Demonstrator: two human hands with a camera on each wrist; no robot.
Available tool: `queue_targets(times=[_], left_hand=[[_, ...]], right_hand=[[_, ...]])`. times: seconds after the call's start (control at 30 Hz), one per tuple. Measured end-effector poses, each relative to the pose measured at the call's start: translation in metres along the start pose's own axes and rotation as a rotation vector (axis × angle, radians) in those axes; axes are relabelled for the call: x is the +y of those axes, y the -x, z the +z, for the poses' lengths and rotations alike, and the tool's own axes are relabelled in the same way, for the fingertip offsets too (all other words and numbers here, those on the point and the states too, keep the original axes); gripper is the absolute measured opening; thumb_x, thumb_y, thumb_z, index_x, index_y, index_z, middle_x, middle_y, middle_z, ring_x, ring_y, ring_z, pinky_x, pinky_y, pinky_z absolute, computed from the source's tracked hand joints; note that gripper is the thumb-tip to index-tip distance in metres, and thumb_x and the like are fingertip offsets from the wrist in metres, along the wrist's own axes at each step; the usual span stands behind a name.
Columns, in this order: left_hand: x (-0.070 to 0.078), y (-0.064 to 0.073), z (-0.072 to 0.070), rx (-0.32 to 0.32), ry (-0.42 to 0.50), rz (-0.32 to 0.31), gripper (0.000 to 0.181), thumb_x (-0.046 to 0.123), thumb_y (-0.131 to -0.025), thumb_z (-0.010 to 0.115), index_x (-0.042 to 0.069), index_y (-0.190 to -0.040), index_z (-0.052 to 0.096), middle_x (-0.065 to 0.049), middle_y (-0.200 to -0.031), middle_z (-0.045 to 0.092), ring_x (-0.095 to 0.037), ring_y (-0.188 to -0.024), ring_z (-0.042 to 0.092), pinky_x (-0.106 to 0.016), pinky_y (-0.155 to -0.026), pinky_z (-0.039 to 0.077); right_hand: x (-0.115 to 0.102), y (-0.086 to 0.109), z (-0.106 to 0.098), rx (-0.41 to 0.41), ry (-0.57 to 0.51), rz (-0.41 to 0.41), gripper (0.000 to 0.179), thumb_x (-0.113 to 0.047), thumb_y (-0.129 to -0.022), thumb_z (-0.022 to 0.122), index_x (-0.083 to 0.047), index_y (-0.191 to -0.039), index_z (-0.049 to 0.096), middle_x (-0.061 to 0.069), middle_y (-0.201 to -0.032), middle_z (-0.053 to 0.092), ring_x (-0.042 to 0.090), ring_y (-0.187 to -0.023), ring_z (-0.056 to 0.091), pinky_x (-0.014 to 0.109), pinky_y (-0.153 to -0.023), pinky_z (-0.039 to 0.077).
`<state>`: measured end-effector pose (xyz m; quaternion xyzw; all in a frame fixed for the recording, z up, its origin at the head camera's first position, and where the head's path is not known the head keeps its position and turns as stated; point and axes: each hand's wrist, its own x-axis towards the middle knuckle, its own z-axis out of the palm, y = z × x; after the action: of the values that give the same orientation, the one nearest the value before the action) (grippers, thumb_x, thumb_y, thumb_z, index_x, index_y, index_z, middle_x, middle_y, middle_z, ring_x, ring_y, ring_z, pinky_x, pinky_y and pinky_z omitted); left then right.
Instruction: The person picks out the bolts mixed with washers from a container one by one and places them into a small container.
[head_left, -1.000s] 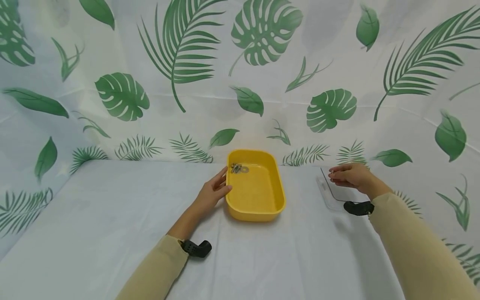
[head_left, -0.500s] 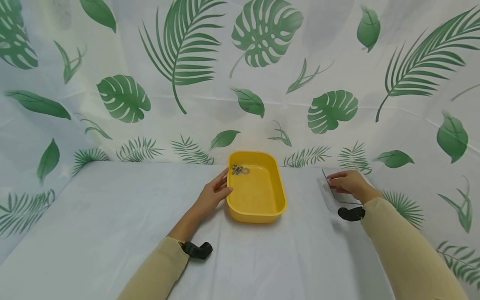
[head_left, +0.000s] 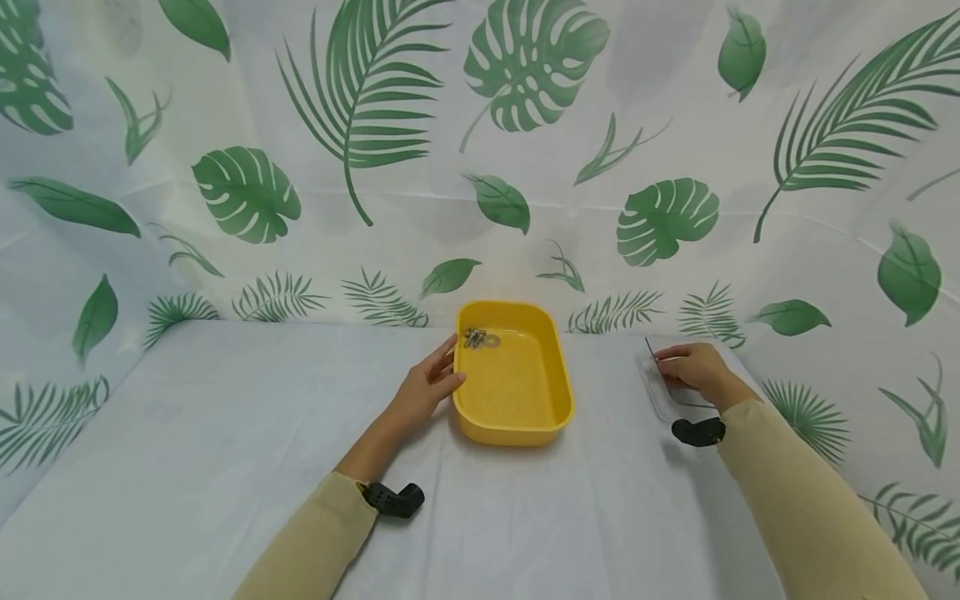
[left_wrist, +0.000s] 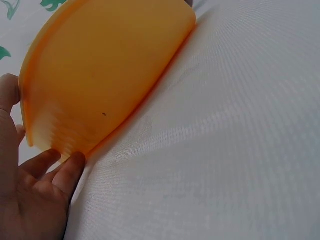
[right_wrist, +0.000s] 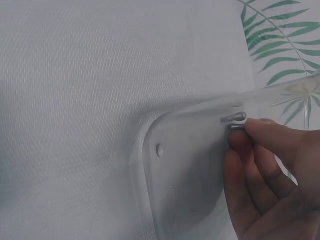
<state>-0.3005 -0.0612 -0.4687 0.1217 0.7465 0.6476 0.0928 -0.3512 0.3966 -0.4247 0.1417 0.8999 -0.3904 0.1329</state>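
Fingertips of the right hand [head_left: 693, 367] are pinching a small metal piece [right_wrist: 236, 127] between thumb and forefinger, low inside a clear container [head_left: 651, 387] that is standing at the far right of the surface [head_left: 225, 458]. A second metal piece [right_wrist: 235, 117], or possibly a reflection, is showing just beside it. Whether the pinched piece is touching the container's floor, the pictures are not making clear. Working well here is probably calling for a light, even pinch, holding the piece low so that it is not rolling or springing away, and keeping the knuckles off the wall, since the container is looking light enough to slide. The right forearm is reaching in from the near right, the wrist hanging over the container and the fingers pointing left and down. The left forearm is coming from the near left, and the left hand [head_left: 423, 390] is steadying a yellow tray [head_left: 510, 435] in the middle: its grip is loosely spread, thumb at the rim, fingers lying along the outer left wall. Loose metal parts [head_left: 475, 337] are lying in the tray's far left corner.
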Motion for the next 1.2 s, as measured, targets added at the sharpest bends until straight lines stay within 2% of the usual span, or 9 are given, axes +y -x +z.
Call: queue_targets(times=[0.13,0.33,0.63,0.9,1.2], left_hand=[[0.0005,0.0003,-0.0017,-0.002,-0.002,0.004,0.068,0.022,-0.102,0.059,0.035,-0.160,0.027,-0.012,-0.164,0.035,-0.031,-0.148,0.042,-0.047,-0.115,0.045],[0.0009,-0.0013,-0.0028,0.009,-0.017,-0.004,0.067,0.025,-0.101,0.061,0.037,-0.159,0.029,-0.010,-0.164,0.037,-0.030,-0.147,0.044,-0.047,-0.114,0.046],[-0.0005,-0.0044,0.0007,0.002,-0.022,-0.019,0.068,0.026,-0.102,0.060,0.037,-0.160,0.027,-0.007,-0.164,0.036,-0.030,-0.148,0.042,-0.046,-0.114,0.046],[-0.0002,-0.0036,0.0002,0.007,-0.022,-0.026,0.067,0.026,-0.101,0.061,0.041,-0.158,0.029,-0.007,-0.164,0.037,-0.030,-0.148,0.043,-0.047,-0.114,0.046],[-0.0027,-0.0020,0.0007,0.006,-0.005,-0.025,0.066,0.026,-0.101,0.061,0.041,-0.158,0.030,-0.008,-0.164,0.037,-0.031,-0.148,0.043,-0.047,-0.115,0.045]], right_hand=[[-0.0023,-0.0003,0.0022,0.011,0.035,0.007,0.047,-0.017,-0.101,0.057,0.005,-0.143,0.052,0.022,-0.136,0.057,0.018,-0.097,0.060,0.019,-0.074,0.052],[-0.0034,0.0012,0.0026,0.017,0.038,-0.025,0.047,-0.017,-0.100,0.059,0.007,-0.140,0.055,0.023,-0.131,0.060,0.013,-0.092,0.061,0.020,-0.075,0.052],[0.0022,-0.0033,-0.0002,-0.007,0.069,0.015,0.049,-0.019,-0.101,0.056,0.006,-0.143,0.051,0.029,-0.146,0.047,0.026,-0.109,0.057,0.026,-0.086,0.052],[-0.0035,0.0034,0.0029,0.000,0.063,-0.001,0.049,-0.018,-0.102,0.054,0.006,-0.144,0.050,0.028,-0.143,0.049,0.024,-0.104,0.057,0.022,-0.080,0.050],[-0.0038,0.0045,0.0056,0.002,0.067,0.023,0.049,-0.018,-0.102,0.055,0.006,-0.145,0.049,0.028,-0.145,0.048,0.027,-0.108,0.057,0.027,-0.085,0.051]])
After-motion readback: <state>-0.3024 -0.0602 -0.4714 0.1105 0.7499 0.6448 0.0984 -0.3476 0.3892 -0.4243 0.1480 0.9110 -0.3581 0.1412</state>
